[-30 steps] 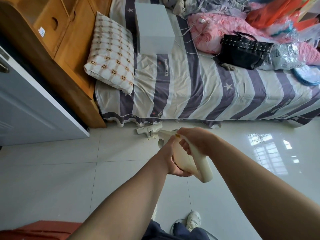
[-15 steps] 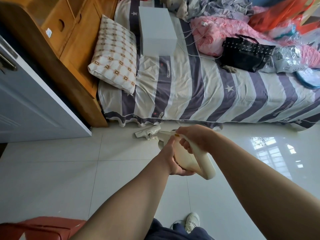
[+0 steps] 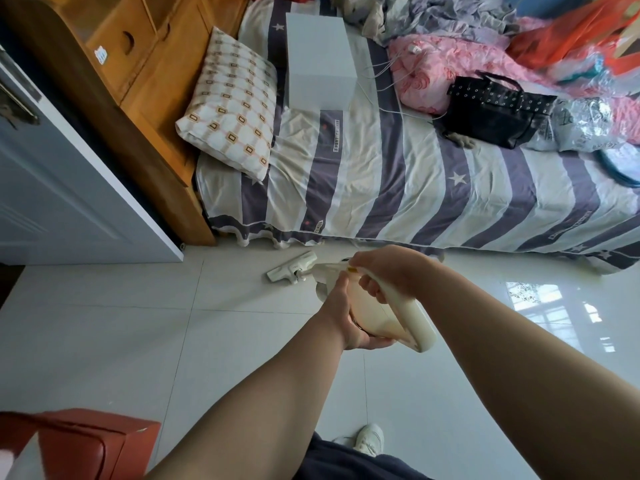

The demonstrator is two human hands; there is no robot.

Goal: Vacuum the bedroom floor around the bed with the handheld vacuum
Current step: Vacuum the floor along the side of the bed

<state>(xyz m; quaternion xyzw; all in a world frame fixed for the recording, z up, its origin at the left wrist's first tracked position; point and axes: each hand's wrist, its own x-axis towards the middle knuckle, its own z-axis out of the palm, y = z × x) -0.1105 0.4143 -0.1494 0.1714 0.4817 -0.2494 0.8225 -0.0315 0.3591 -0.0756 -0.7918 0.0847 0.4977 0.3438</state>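
Head view: vacuum (image 3: 388, 315) looks rigid, light plastic. Right hand (image 3: 391, 271) wrapped on handle, left hand (image 3: 341, 315) cupping body underneath; nozzle (image 3: 292, 270) near bed (image 3: 381, 188) edge.

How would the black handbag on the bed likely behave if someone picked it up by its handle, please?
The handbag would probably sag, since its sides look soft and slumped on the bed. Its thin handle stands in an arch, so it seems fairly stiff. It likely won't roll.
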